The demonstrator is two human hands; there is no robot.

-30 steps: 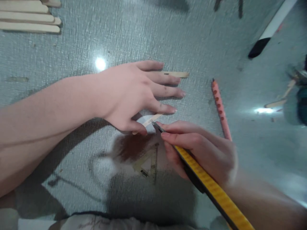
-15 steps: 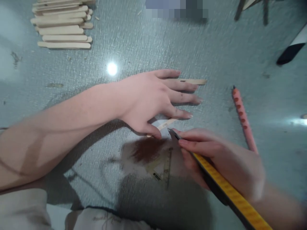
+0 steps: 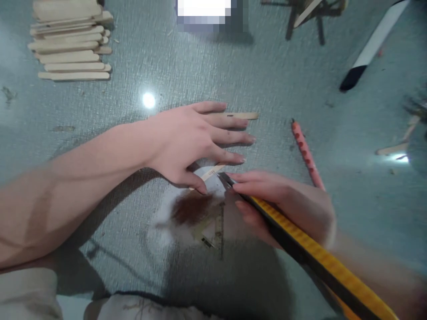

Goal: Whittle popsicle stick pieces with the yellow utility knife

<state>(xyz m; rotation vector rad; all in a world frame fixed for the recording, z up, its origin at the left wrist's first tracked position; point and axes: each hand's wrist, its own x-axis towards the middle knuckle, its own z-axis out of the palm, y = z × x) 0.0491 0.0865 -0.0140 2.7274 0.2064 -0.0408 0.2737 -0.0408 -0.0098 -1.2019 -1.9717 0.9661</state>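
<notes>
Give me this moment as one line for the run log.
left hand: spread, thumb on marked stick; right hand: gripping yellow knife, tip near stick; pink pencil: lying nearby

The light is rather dim: white glare (image 3: 148,100) and dark shadows lie on the table (image 3: 267,80), and the right hand (image 3: 287,202) is partly blurred.

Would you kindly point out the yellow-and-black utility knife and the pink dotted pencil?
Yellow-and-black utility knife (image 3: 310,247), head view: middle of the handle.
Pink dotted pencil (image 3: 307,154), head view: middle of the barrel.
</notes>
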